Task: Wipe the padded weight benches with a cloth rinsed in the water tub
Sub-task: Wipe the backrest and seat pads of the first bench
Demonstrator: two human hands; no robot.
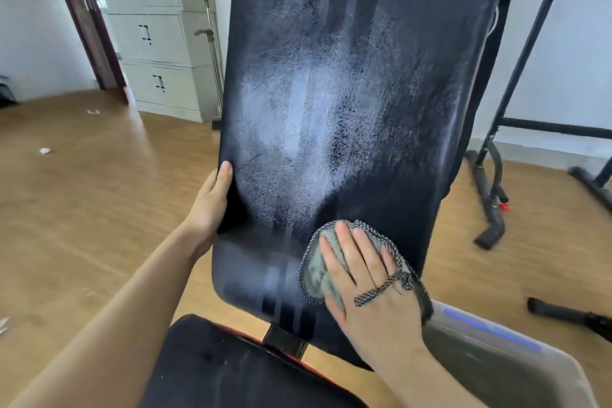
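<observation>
right hand (364, 278) flat on cloth (314, 272), backrest (331, 93)

Bright daylight, glare on bench pad (331, 93), blurred, distorted edges.

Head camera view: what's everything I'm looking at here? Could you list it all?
Bench back pad: one, black with pale wet streaks, tilted up, centre.
Seat pad: one, black, below the back pad.
Cloth: one, grey with a chequered edge, pressed on the lower back pad.
Water tub: one, translucent with a blue mark, floor at lower right.
Cabinets: three stacked units, pale grey, left background.
Door frame: one, dark brown, far left.
Metal frame: black, right side; its parts cannot be counted.
Floor: wood-coloured, with small white scraps.
Left hand: grip on the pad's left edge.
Right hand: flat on the cloth.
</observation>
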